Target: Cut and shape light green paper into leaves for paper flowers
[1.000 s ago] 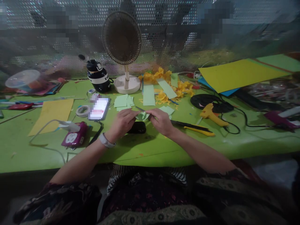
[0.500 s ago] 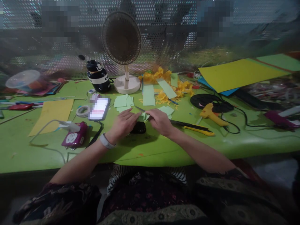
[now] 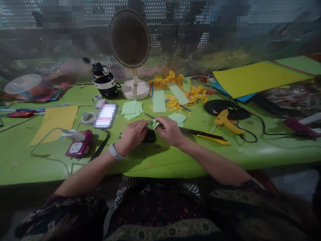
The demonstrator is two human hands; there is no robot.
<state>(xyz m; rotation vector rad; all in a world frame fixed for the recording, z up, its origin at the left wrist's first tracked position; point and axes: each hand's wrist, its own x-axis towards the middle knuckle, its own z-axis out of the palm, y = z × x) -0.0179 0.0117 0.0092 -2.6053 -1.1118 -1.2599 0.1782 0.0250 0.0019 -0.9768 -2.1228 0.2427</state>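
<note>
Between my two hands is a small curled piece of light green paper (image 3: pixel 153 124). My left hand (image 3: pixel 134 133), with a pale band on the wrist, has its fingers closed on the paper's left side. From the other side, my right hand (image 3: pixel 171 131) pinches the same piece. Just below them a black rounded object (image 3: pixel 149 136) lies on the table, partly covered by my left hand. Stacked green paper squares (image 3: pixel 130 108) lie beyond my left hand, and more green paper pieces (image 3: pixel 178 117) beside my right. A yellow-and-black cutter knife (image 3: pixel 213 138) lies to the right.
A fan (image 3: pixel 135 90) and a dark bottle (image 3: pixel 105 83) stand at the back. Yellow paper flowers (image 3: pixel 198 93) lie behind green strips. On the right are a yellow glue gun (image 3: pixel 227 123) and yellow sheets (image 3: pixel 258 78). A phone (image 3: pixel 105 116), tape roll (image 3: pixel 88 118) and purple device (image 3: pixel 80 146) sit left.
My left fingers have drawn back from lying stretched over the paper and now curl at its side. The paper stands up more visibly between both hands.
</note>
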